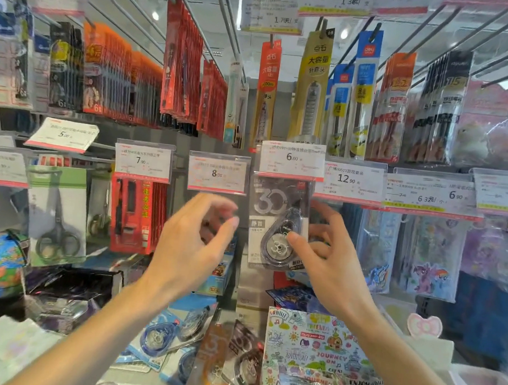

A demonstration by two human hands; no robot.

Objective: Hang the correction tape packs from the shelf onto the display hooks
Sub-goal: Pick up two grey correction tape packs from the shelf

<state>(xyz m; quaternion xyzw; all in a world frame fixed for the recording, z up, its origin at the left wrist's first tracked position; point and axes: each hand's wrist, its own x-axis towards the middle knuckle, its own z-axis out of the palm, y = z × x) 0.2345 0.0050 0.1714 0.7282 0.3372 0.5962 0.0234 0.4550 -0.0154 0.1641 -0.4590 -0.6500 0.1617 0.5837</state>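
Your right hand (pixel 330 254) pinched a grey-and-black carded correction tape pack (pixel 279 222) with a clear blister, thumb on its front and fingers behind, holding it upright just under the white 6.00 price tag (pixel 292 160). Your left hand (pixel 193 242) hovered beside the pack, blurred, fingers loosely curled and holding nothing. More correction tape packs, blue (pixel 155 337), orange (pixel 213 363) and dark (pixel 245 363), lay in a loose heap on the shelf below, near a colourful cartoon-printed packet (pixel 313 342).
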